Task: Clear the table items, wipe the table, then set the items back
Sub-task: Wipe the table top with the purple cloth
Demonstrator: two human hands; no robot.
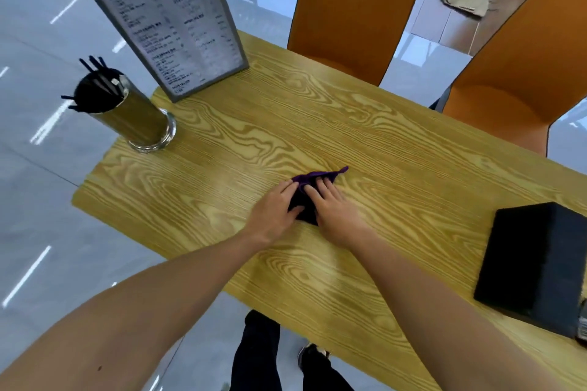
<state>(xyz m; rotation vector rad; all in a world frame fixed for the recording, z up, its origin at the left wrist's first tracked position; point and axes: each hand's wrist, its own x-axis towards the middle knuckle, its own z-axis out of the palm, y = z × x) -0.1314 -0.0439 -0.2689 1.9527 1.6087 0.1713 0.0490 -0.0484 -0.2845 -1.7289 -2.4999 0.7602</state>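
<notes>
A small dark purple cloth (313, 179) lies in the middle of the wooden table (397, 149). My left hand (276, 211) and my right hand (332, 209) both press on it, fingers spread over the fabric, with one corner of the cloth poking out to the right. A tall menu stand (165, 16) is upright at the table's far left corner. Beside it stands a metal cylinder holder (133, 117) filled with black utensils. A black box (536, 263) sits at the right end of the table.
Two orange chairs (355, 9) (521, 73) are pushed in along the far side of the table. Grey glossy floor tiles surround the table. My legs and shoes (313, 355) show below the near edge.
</notes>
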